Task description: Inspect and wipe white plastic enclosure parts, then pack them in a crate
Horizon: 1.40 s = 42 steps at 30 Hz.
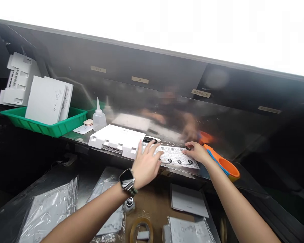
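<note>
My left grip (147, 163) is fairly wide, fingers spread and bent over the left part of the printed sheet (176, 154). My right grip (199, 153) is narrow at the sheet's right end, thumb over its upper edge; I cannot tell whether it pinches the paper.

The sheet lies along the metal shelf (82, 137), just right of the white casing (121, 137). It is white, long and narrow, and looks flat where I can see it. Fine black print and ruled lines cover it, too small for me to read. Small square codes run along its upper part, and black round marks with pale lettering follow the lower edge. My left fingers hide some of its left part. Beyond my right grip sits an orange object with a blue edge (225, 164).
</note>
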Motion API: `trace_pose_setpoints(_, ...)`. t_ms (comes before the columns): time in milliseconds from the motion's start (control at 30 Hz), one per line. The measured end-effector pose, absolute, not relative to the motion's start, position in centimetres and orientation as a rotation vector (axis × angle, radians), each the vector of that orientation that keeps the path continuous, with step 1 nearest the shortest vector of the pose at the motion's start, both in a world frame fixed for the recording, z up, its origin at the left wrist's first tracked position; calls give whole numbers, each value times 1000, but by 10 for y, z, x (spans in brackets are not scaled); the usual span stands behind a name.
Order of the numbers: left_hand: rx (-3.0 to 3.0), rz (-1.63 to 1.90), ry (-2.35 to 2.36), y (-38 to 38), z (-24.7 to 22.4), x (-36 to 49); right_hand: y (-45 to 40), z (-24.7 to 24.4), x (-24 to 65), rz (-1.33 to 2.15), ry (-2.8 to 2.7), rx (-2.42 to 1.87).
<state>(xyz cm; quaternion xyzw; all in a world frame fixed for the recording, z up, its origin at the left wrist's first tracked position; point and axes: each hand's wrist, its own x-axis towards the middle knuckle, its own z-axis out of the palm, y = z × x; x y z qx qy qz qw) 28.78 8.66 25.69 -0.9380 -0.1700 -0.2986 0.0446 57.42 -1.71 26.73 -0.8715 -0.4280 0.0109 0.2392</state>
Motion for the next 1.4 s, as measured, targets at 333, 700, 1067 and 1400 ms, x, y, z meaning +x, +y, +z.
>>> trace_pose_setpoints(333,-2569,-1254,-857,158,215,256,33,283,503,-209,-1630,-2282)
trace_pose_setpoints(700,-2627,-1291,-915,152,217,260,63,285,504,-188,-1782,-2408)
trace_pose_setpoints(1067,-2720,-1212,-890,154,222,256,64,272,497,-657,-1784,-2400)
trace_pose_setpoints(1400,-2683,-1195,-979,147,225,259,1,316,493,-767,-1693,-2540)
